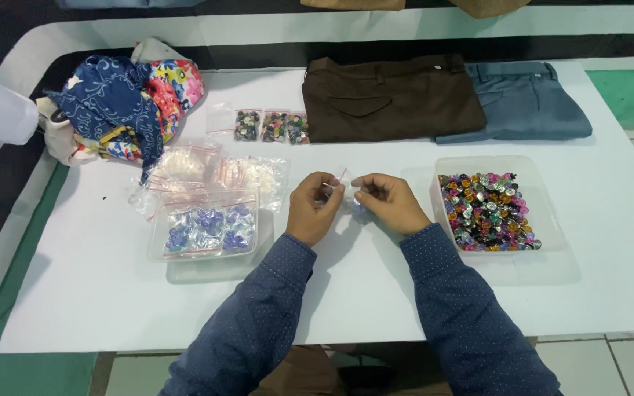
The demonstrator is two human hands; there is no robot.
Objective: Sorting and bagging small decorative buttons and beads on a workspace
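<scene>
My left hand [312, 207] and my right hand [389, 201] meet over the middle of the white table [376, 293]. Between their fingertips they pinch a small clear zip bag [345, 192] with a red strip at its top and something bluish inside. To the right stands a clear plastic tray [548, 213] full of many-coloured shiny buttons [487, 211]. On the left, a second clear tray [214, 265] holds several filled bags with blue pieces [208, 224].
Empty clear zip bags [218, 172] lie piled beyond the left tray. Three small bags of dark buttons [271, 126] sit at the back. Folded brown trousers [387, 97] and grey-blue trousers [526, 99] lie far right, a bundle of patterned cloth [122, 103] far left.
</scene>
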